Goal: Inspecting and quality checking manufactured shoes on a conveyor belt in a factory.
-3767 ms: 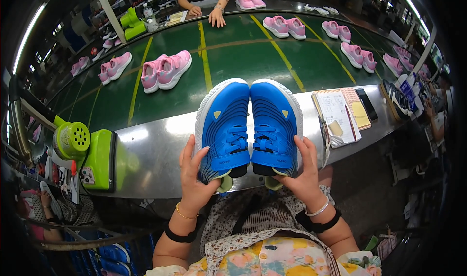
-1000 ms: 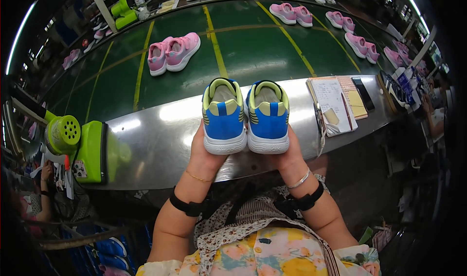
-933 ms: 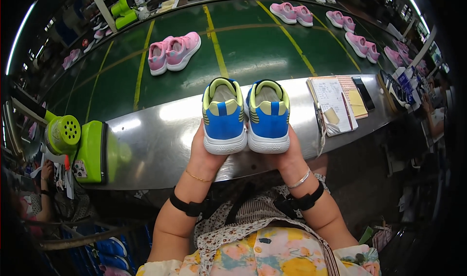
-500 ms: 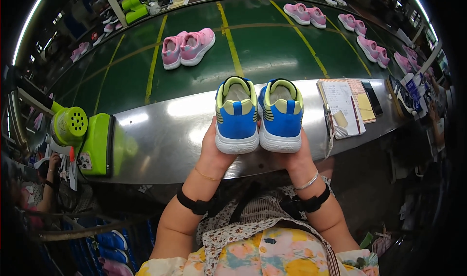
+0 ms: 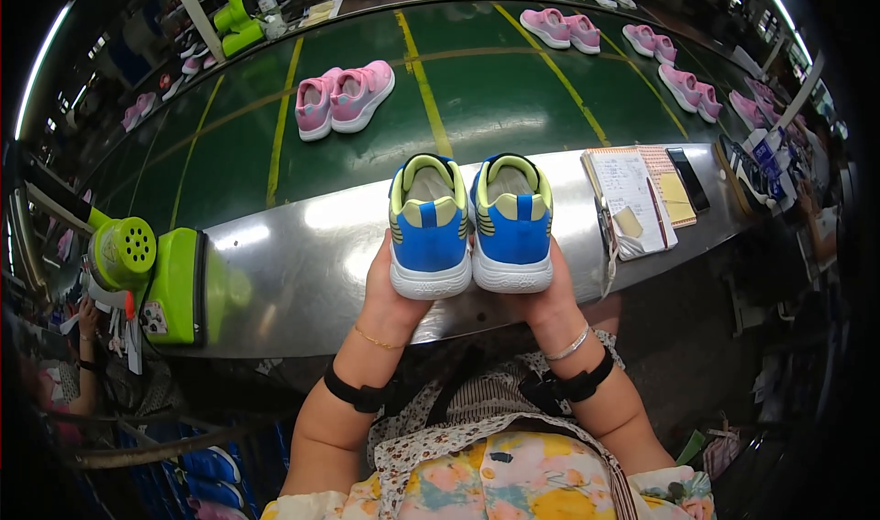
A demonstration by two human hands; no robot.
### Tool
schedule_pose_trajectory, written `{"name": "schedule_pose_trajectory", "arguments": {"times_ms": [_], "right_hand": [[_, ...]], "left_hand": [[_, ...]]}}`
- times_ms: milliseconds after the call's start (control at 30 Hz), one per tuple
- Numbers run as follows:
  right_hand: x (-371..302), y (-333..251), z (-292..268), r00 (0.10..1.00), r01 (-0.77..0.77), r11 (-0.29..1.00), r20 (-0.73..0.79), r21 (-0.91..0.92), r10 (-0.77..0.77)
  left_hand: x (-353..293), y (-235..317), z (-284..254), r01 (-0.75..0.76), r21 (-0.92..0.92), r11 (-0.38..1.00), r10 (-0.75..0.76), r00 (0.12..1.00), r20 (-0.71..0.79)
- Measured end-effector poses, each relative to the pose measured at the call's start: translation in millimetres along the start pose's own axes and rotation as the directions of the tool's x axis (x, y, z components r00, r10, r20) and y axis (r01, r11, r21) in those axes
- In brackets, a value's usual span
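Observation:
A pair of blue sneakers with lime-yellow lining and white soles is held up side by side, heels toward me, above the near edge of the metal worktop (image 5: 275, 291). My left hand (image 5: 384, 286) is closed around the left sneaker (image 5: 431, 241) from its outer side and below. My right hand (image 5: 555, 291) grips the right sneaker (image 5: 515, 238) the same way. The two shoes touch or nearly touch at their inner sides. Most of my fingers are hidden under and behind the shoes.
Beyond the worktop runs a green belt (image 5: 348, 176) with yellow lines, carrying several pairs of pink sneakers (image 5: 344, 98). A notebook (image 5: 625, 199) and a phone (image 5: 687, 179) lie to the right. A lime-green machine (image 5: 183, 286) stands at the left. Other people's hands show at both sides.
The whole view has shifted slightly, so the scene sits a little further left and lower. Both hands keep their hold on the blue sneakers, which stay almost in the same place over the worktop.

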State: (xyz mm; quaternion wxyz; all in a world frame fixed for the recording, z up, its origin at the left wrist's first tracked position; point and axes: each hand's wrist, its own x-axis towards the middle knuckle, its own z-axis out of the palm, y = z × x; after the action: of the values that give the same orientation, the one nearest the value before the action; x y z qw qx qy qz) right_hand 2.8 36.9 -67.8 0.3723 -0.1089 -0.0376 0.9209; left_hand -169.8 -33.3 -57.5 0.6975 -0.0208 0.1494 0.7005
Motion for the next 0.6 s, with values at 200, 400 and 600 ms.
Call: {"name": "schedule_pose_trajectory", "arguments": {"times_ms": [200, 400, 600], "right_hand": [[1, -1, -1, 1.000, 0.003, 0.999, -0.021, -0.036, -0.004], [-1, -2, -2, 0.999, 0.035, 0.999, 0.005, -0.024, -0.034], [-7, -11, -22, 0.997, 0.054, 0.979, 0.069, -0.197, -0.041]], "left_hand": [[0, -1, -5, 0.035, -0.057, 0.998, -0.029, 0.995, 0.098], [-1, -2, -6, 0.051, -0.081, 0.995, -0.043, 0.994, 0.104], [-8, 6, -13, -0.043, 0.333, 0.942, 0.071, 0.995, -0.074]]}}
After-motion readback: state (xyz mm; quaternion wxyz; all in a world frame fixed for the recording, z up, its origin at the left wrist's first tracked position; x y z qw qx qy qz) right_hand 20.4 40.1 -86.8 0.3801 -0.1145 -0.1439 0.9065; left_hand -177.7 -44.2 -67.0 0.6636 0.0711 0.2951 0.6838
